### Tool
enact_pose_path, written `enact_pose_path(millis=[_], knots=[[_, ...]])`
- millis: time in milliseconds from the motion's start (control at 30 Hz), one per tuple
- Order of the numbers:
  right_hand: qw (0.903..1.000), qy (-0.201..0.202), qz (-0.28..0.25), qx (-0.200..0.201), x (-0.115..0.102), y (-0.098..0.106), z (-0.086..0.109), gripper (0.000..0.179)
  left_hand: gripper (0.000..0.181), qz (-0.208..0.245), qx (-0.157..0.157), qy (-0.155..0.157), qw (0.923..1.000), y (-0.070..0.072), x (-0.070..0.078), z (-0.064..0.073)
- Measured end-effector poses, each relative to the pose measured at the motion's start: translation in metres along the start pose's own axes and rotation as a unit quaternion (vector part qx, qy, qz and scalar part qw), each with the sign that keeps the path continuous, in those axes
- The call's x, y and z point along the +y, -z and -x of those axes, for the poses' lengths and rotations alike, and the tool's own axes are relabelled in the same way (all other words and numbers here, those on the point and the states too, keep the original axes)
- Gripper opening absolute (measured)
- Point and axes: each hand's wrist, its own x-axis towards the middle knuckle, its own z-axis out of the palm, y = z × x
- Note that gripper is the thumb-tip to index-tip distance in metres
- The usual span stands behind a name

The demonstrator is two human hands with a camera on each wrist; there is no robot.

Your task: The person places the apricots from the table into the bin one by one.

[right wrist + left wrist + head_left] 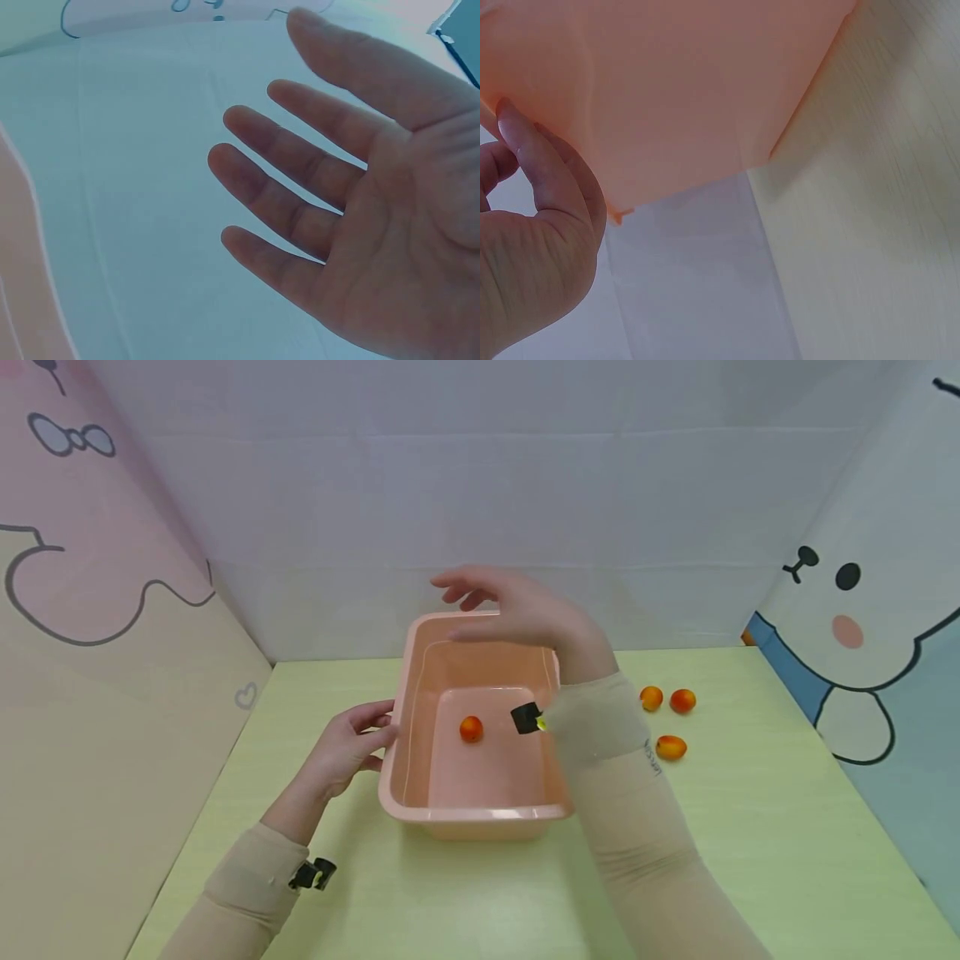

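Note:
A peach-pink plastic basin (480, 814) sits in the middle of the head view, with one small round orange-red fruit (471, 729) inside on its floor. My left hand (351, 745) holds the basin's left rim; in the left wrist view the thumb and fingers (544, 169) pinch that edge. Over the far part of the basin is my right hand (517, 610), its fingers (274, 191) spread and holding nothing. The right forearm hides the basin's right side. Whether the basin stands flat on the table cannot be told.
Right of the basin, on the pale yellow-green table (750, 827), lie three more small fruits: one orange (651, 697), one redder (683, 701) and one oval (671, 747). A white cloth wall (300, 510) closes the back, and cartoon-printed panels flank both sides.

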Motion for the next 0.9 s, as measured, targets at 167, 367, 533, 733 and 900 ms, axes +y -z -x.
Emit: enact_pose_path(millis=[167, 367, 533, 733, 900], knots=[[0.9988, 0.017, -0.005, 0.047, -0.001, 0.006, 0.021, 0.061, 0.054, 0.003, -0.006, -0.005, 1.0, 0.0, -0.001, 0.0], [0.9927, 0.056, -0.014, 0.105, 0.007, 0.015, 0.051, 0.058, 0.054, 0.005, -0.009, -0.008, 0.9999, 0.0, -0.001, 0.0], [0.9907, 0.054, -0.012, 0.124, 0.023, 0.026, 0.076, 0.058, 0.054, 0.001, -0.006, -0.006, 1.0, 0.0, 0.0, 0.001], [0.9896, -0.015, 0.002, 0.143, 0.056, 0.034, 0.112, 0.056, 0.054, 0.002, -0.005, -0.004, 1.0, -0.001, 0.001, 0.001], [0.9835, -0.1, 0.004, 0.151, 0.086, 0.029, 0.142, 0.054, 0.054, 0.003, -0.005, -0.004, 1.0, -0.001, 0.001, 0.001]])
